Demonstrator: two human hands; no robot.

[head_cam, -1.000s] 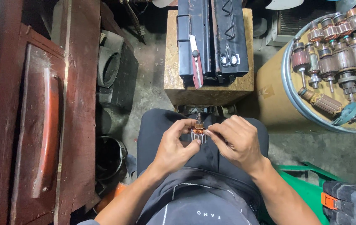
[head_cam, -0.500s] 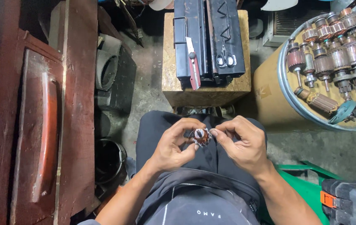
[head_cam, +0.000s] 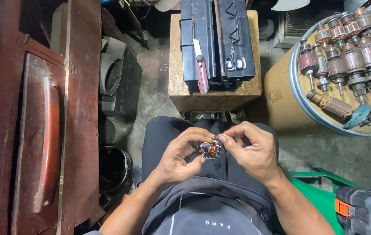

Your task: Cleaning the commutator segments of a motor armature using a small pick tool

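We hold a small copper-wound armature (head_cam: 210, 149) over our lap, between our knees in dark trousers (head_cam: 163, 135), just short of the wooden block (head_cam: 213, 93) ahead. Our left hand (head_cam: 177, 157) cradles it from the left, its fingers (head_cam: 194, 135) curled and pinching the little round part at its rim, thumb below. Our right hand (head_cam: 251, 150) meets it from the right, thumb and forefinger pressed together on something fine at the armature's upper edge; what they nip is too small to make out. On the block, which serves as a worktop, lies a black metal fixture (head_cam: 218, 41) with a red-handled tool (head_cam: 202, 74) and a pair of scissors (head_cam: 234, 64) resting on it. To our right a round drum (head_cam: 281, 95) carries many larger armatures (head_cam: 350, 52) with shafts, laid side by side. At left stands a dark red wooden cabinet (head_cam: 42, 130), with a black bucket (head_cam: 113, 167) on the floor beside it. A green frame (head_cam: 320, 191) shows at lower right, near a black and orange case (head_cam: 363, 209).
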